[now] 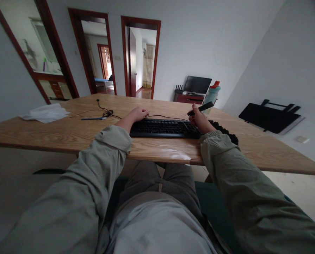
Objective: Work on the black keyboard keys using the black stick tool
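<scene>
A black computer keyboard (165, 129) lies on the wooden table in front of me, near its front edge. At the keyboard's far left corner rests my left hand (139, 114), with its fingers curled in around that corner and partly hidden. Over the keyboard's right end is my right hand (200, 120), closed around a long black handle-like object (207, 106) that points up to the right; its exact kind is unclear. A black, bumpy, fluffy item (227, 135) lies on the table just beside my right wrist.
The wooden table (80, 134) carries crumpled white sheeting (45, 113) at left, a blue pen-like stick (92, 119), and a bundled black cable (108, 113). A bottle with a red cap (211, 94) stands behind my right hand. A monitor (197, 85) is farther back.
</scene>
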{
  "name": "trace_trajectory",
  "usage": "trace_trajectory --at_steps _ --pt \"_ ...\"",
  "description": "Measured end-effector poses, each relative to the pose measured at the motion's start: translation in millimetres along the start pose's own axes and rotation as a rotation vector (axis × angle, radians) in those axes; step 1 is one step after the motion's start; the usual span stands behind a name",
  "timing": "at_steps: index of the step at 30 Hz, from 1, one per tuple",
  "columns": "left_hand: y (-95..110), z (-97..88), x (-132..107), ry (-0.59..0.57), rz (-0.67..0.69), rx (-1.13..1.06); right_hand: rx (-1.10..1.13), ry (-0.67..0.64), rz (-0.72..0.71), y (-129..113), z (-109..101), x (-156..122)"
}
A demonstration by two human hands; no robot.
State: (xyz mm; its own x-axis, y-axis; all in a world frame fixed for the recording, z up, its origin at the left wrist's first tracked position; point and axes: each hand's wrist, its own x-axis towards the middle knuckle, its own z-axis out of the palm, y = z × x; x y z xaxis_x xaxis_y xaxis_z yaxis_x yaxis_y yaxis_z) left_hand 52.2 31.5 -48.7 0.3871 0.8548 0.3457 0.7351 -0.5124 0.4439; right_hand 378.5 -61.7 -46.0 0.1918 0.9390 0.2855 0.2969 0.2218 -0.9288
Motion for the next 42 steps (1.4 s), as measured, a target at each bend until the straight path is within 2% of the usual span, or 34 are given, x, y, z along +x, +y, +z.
trace_trajectory --at_steps 3,6,11,17,22,29,35,42 --pt "-0.9 -0.8 -0.9 0.001 0.011 -0.002 0.008 -0.027 -0.033 3.4 -13.4 -9.2" --pt "-2.3 -1.2 -1.6 0.001 0.004 -0.021 -0.043 -0.093 -0.084 0.9 -16.8 -15.9" --pt "-4.1 -0.9 -1.0 -0.004 -0.016 -0.051 -0.128 -0.07 -0.126 -3.0 -7.1 -17.5" --pt "-9.4 2.0 1.7 0.004 0.012 -0.069 -0.313 -0.049 -0.219 7.7 7.2 -9.8" --pt "-6.4 0.3 0.0 0.003 -0.002 -0.061 -0.296 -0.012 -0.221 7.5 13.1 -11.1" --pt "-11.3 2.2 3.5 -0.001 0.009 -0.059 -0.254 -0.059 -0.179 0.4 17.6 -20.1" --pt "-16.9 5.8 7.6 -0.017 0.023 -0.023 -0.278 -0.088 -0.191 1.7 18.2 -21.5" --pt "-9.4 3.9 4.6 -0.022 0.021 -0.002 -0.288 -0.086 -0.252 9.8 18.2 -13.1"
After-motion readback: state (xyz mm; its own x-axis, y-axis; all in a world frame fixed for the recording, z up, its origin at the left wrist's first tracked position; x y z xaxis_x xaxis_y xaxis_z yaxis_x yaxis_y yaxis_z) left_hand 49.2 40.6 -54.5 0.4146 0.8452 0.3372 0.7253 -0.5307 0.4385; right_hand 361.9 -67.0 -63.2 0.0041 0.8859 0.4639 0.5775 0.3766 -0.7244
